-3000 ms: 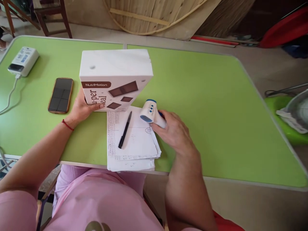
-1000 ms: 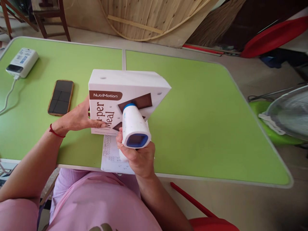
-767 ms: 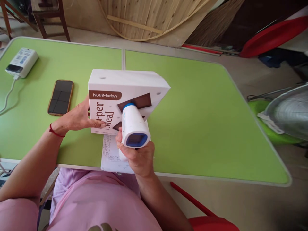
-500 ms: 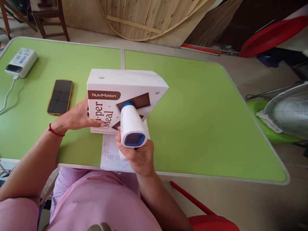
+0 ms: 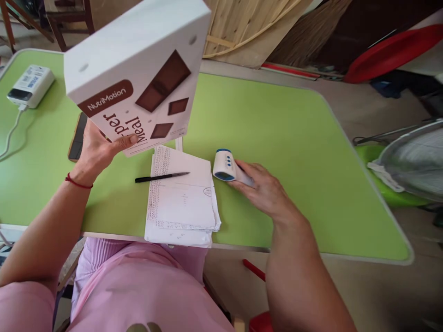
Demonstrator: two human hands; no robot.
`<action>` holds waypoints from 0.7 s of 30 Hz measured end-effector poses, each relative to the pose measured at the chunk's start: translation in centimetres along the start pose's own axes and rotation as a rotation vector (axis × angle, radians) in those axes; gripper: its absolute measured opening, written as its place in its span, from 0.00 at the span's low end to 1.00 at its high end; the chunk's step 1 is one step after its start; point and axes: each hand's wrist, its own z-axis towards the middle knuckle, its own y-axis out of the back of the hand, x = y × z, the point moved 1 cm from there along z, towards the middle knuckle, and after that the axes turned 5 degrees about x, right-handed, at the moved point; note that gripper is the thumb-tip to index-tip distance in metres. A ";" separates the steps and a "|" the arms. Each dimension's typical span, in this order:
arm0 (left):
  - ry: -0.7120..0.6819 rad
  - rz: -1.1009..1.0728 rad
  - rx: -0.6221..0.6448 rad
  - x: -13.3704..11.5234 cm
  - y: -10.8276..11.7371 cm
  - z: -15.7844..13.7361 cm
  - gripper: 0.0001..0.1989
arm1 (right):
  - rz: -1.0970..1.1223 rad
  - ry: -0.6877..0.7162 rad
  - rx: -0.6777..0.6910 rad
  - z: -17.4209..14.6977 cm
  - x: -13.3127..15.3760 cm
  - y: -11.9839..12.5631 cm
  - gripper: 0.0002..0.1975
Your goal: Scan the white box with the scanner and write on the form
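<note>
A white box [image 5: 148,87] labelled NutriMotion, printed with brown bars, is tilted and raised above the table's left half. My left hand [image 5: 100,150] grips its lower left edge, thumb on the front and the other fingers hidden behind. At the right, my right hand [image 5: 261,186] is wrapped round the handle of a white and blue infrared thermometer [image 5: 225,165], which lies on its side at the table surface. Between the hands, a stack of written paper sheets [image 5: 185,198] rests at the near edge. Across the sheets lies a black pen [image 5: 161,177].
The green folding table [image 5: 311,184] spans the view. Partly behind my left hand is a phone [image 5: 76,140]. A white power bank [image 5: 31,86] with a cable sits at the far left. Off the right end stand a green tub [image 5: 411,196] and a clear plastic bag.
The box has risen, tilted and come up to the left. My right hand has moved away to the right with the thermometer, lowering it to the table and uncovering the papers and pen.
</note>
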 end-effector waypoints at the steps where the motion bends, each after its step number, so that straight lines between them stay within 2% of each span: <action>1: -0.011 0.005 -0.014 0.3 -0.1 0.0 0.32 | -0.042 0.032 -0.017 0.1 0.1 0.0 0.26; 3: -0.043 0.006 -0.017 1.1 -0.5 0.1 0.34 | -0.115 0.143 -0.145 0.2 1.6 0.1 0.23; 5: -0.069 0.022 -0.002 2.0 -1.0 0.0 0.36 | -0.136 0.324 -0.309 0.3 4.4 -0.3 0.17; 7: -0.072 0.062 0.018 2.8 -1.5 -0.1 0.36 | -0.117 0.530 -0.264 0.6 7.7 -1.5 0.13; 10: -0.070 0.118 0.033 3.8 -1.9 -0.4 0.36 | -0.267 0.618 -0.218 1.3 11.0 -3.8 0.13; 12: -0.073 0.130 0.055 4.4 -2.1 -0.4 0.36 | -0.361 0.650 -0.179 1.7 11.7 -4.8 0.10; 15: -0.051 0.121 0.122 5.2 -2.3 -0.1 0.39 | -0.387 0.735 -0.152 1.6 11.3 -4.8 0.10; 18: -0.020 0.098 0.189 5.9 -2.3 0.3 0.40 | -0.156 0.740 -0.264 1.0 10.9 -3.8 0.06; 21: -0.051 0.157 0.218 6.5 -2.2 0.3 0.38 | 0.323 0.567 -0.390 0.5 11.5 -3.5 0.02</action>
